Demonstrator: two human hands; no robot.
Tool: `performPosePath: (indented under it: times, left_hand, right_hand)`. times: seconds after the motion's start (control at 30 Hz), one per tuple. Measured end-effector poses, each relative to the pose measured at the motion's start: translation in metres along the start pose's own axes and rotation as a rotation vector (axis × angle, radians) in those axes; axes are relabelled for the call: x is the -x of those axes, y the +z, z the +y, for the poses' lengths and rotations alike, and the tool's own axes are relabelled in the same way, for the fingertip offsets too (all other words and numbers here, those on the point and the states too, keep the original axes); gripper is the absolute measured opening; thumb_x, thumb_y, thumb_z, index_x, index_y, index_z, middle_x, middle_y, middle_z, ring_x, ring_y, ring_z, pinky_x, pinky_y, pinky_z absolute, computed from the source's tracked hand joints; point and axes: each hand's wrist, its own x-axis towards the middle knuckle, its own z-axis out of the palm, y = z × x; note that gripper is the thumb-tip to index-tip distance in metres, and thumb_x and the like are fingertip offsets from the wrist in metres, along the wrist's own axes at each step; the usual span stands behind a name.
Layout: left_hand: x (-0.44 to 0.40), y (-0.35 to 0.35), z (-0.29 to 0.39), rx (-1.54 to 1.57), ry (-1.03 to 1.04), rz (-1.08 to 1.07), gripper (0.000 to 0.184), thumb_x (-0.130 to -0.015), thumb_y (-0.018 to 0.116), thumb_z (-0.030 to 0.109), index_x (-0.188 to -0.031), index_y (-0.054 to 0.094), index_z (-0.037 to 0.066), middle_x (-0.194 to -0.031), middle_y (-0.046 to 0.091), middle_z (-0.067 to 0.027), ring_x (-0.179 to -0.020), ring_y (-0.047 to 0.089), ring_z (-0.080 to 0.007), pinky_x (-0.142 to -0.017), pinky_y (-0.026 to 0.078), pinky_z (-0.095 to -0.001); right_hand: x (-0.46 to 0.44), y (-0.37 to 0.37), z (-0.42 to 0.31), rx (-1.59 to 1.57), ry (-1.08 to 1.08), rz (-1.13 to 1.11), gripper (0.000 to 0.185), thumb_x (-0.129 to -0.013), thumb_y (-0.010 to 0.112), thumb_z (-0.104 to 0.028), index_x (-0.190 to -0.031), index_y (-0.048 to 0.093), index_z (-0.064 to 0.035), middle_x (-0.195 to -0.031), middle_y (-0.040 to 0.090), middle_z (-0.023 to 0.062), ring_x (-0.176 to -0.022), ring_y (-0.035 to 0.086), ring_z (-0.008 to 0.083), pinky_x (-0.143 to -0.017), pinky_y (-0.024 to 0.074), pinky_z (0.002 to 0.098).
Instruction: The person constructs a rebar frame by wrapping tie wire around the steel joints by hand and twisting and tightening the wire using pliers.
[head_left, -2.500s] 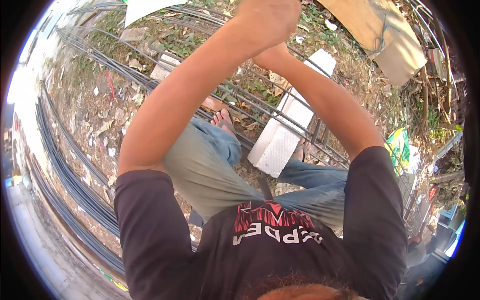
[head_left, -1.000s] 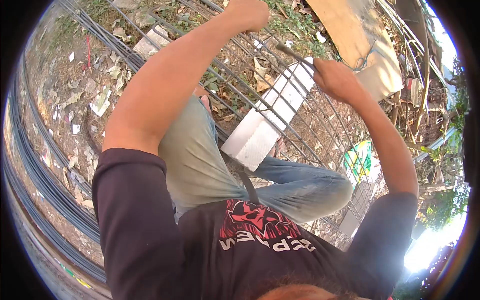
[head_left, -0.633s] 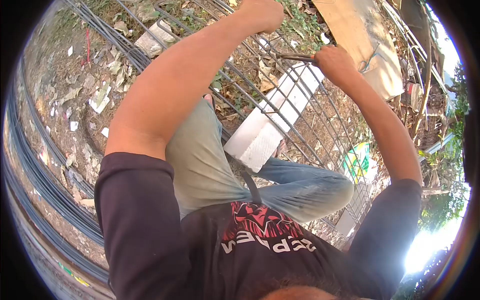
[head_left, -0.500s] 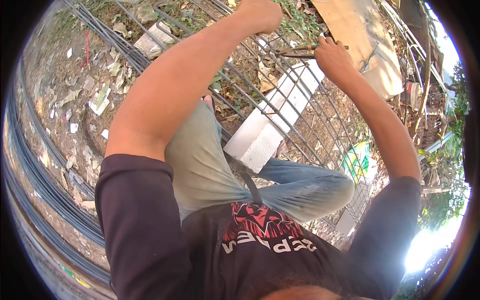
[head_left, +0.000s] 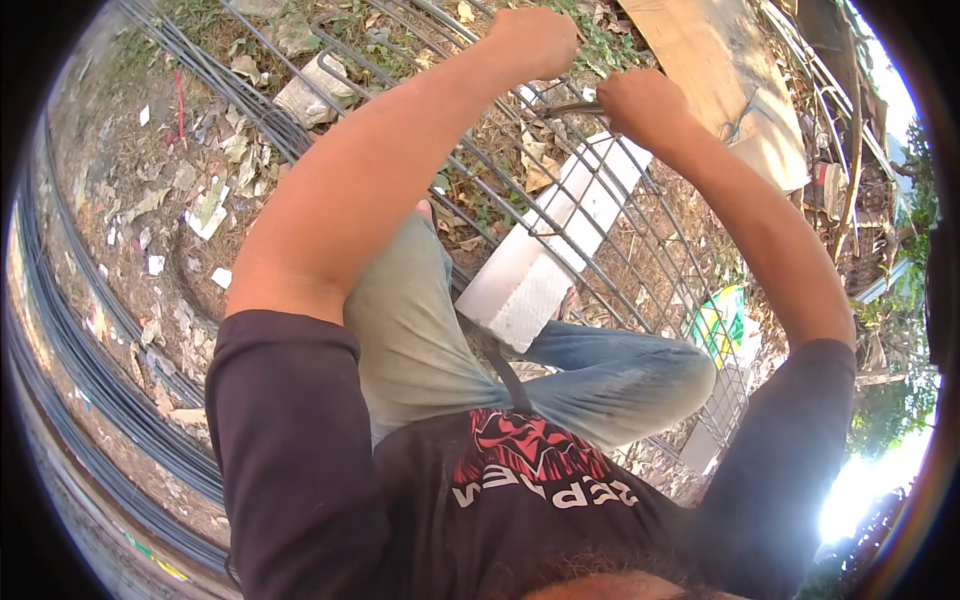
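My right hand [head_left: 642,106] is closed round the handles of a pair of pincers [head_left: 575,109], whose jaws point left at the bars of a steel rebar cage [head_left: 590,262]. My left hand [head_left: 540,44] is curled into a fist over the cage's far side, left of the pincers; what its fingers hold is hidden. A long white block [head_left: 520,295] lies at a slant beneath the cage, its near end close to my legs.
Bundles of long steel bars [head_left: 125,400] run along the left. Cardboard or plywood sheet [head_left: 715,70] lies at upper right, with a green and yellow bag [head_left: 722,318] beyond my right knee. A stone-like chunk [head_left: 312,90] sits among leaves and litter.
My right hand has shifted left and turned, and its fingers now cover the pincers' handles. My left hand has moved slightly right and down. The view has shifted a little.
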Motion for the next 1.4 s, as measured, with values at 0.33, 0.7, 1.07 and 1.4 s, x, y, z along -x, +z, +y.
performPosePath:
  times: [0.33,0.7,1.07,1.4]
  left_hand:
    - [0.005,-0.023,0.005,0.067,-0.116,-0.042,0.030,-0.085,0.063,0.031,-0.088,0.080,0.007,-0.096,0.077,-0.0200,-0.094,0.075,-0.0363,-0.080,0.059,-0.0490]
    - [0.019,-0.041,-0.010,0.112,-0.158,-0.065,0.035,-0.085,0.069,0.037,-0.093,0.080,0.005,-0.100,0.077,-0.0202,-0.100,0.074,-0.0369,-0.085,0.058,-0.0504]
    - [0.029,-0.041,-0.016,-0.073,-0.210,-0.205,0.043,-0.100,0.062,0.041,-0.103,0.078,0.002,-0.103,0.078,-0.0147,-0.095,0.077,-0.0299,-0.083,0.062,-0.0469]
    - [0.034,0.020,0.017,-0.012,0.181,-0.389,0.076,-0.063,0.094,0.047,-0.118,0.068,0.002,-0.117,0.072,-0.0177,-0.112,0.069,-0.0344,-0.089,0.058,-0.0479]
  right_hand:
    - [-0.007,0.029,0.031,0.258,-0.370,0.675,0.039,-0.089,0.076,-0.030,-0.111,0.065,-0.0007,-0.095,0.070,0.0142,-0.087,0.072,0.0333,-0.071,0.0581,0.0499]
    - [-0.018,0.038,0.034,0.024,-0.047,0.106,0.018,-0.096,0.065,-0.020,-0.105,0.076,-0.0096,-0.081,0.074,0.0116,-0.081,0.075,0.0314,-0.071,0.0592,0.0451]
    - [-0.034,0.043,0.047,0.013,-0.050,0.078,0.024,-0.093,0.071,-0.032,-0.087,0.078,-0.0099,-0.079,0.073,0.0114,-0.075,0.073,0.0323,-0.067,0.0596,0.0441]
    - [-0.007,0.014,0.020,-0.200,-0.010,-0.025,0.024,-0.079,0.084,-0.021,-0.094,0.077,-0.0042,-0.094,0.074,0.0195,-0.092,0.074,0.0377,-0.081,0.0597,0.0477]
